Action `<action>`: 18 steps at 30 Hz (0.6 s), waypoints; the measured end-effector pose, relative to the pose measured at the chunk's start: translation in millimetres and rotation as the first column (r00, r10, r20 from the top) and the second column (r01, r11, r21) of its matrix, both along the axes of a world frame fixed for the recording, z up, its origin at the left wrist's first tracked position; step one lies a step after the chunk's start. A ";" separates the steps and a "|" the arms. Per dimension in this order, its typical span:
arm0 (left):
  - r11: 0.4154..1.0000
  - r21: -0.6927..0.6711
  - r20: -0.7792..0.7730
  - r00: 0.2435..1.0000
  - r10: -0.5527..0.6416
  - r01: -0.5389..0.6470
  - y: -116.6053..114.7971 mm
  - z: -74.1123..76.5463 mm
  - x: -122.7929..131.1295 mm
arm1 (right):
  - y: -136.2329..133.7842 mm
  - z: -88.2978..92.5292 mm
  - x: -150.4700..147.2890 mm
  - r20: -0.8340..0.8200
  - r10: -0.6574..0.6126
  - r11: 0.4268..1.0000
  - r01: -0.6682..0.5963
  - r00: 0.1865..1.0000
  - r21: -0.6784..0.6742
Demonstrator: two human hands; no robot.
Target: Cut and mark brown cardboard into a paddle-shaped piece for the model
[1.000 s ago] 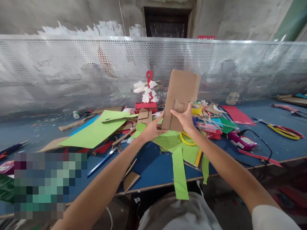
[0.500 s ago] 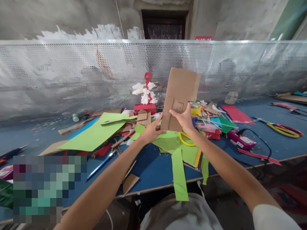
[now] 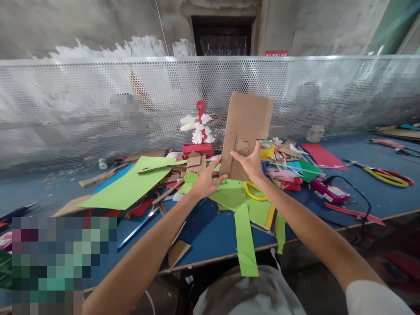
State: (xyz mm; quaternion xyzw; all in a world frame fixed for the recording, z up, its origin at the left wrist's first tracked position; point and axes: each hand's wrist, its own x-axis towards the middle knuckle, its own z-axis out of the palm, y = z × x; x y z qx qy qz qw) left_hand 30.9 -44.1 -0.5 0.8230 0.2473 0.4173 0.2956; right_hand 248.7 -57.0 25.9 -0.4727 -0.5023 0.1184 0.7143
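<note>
Upright above the worktable I see a brown cardboard piece (image 3: 251,116), tilted a little to the right, with smaller cardboard strips on its lower part. My right hand (image 3: 252,164) grips its lower right side, thumb across the front and the other fingers partly hidden behind. At the lower left corner, my left hand (image 3: 207,179) holds the edge between thumb and fingers. Beneath both hands lie light green sheets (image 3: 229,192), and one green strip (image 3: 246,240) hangs over the table's front edge. A roll of yellow tape (image 3: 267,150) sits just beyond my right hand.
A red stand with white flower shapes (image 3: 198,131) stands behind the cardboard. Leftward are a large green sheet (image 3: 131,183) and a blue pen-like tool (image 3: 138,229). To the right lie a purple device with a cord (image 3: 330,191) and yellow-handled pliers (image 3: 387,176). A perforated metal screen (image 3: 82,100) borders the back.
My left thumb has shifted slightly at the cardboard's lower corner. The cardboard and my right hand have barely moved; the view has shifted a little.
</note>
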 end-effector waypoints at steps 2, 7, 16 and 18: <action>0.998 0.029 0.071 0.996 0.047 -0.049 -2.5 1.8 4.0 | -1.8 0.6 -3.6 -0.007 0.023 1.000 -0.022 1.000 0.017; 0.987 0.075 0.229 0.966 0.123 -0.143 -6.8 4.8 14.9 | -14.3 1.3 -24.0 0.020 0.089 0.996 -0.089 0.996 0.014; 0.957 0.099 0.327 0.917 0.227 -0.273 -17.7 10.8 18.9 | -24.3 -4.5 -48.5 0.069 0.157 0.987 -0.158 0.985 0.011; 0.962 0.091 0.322 0.922 0.215 -0.257 -19.0 12.4 18.5 | -24.5 -4.3 -48.3 0.069 0.156 0.987 -0.157 0.985 0.010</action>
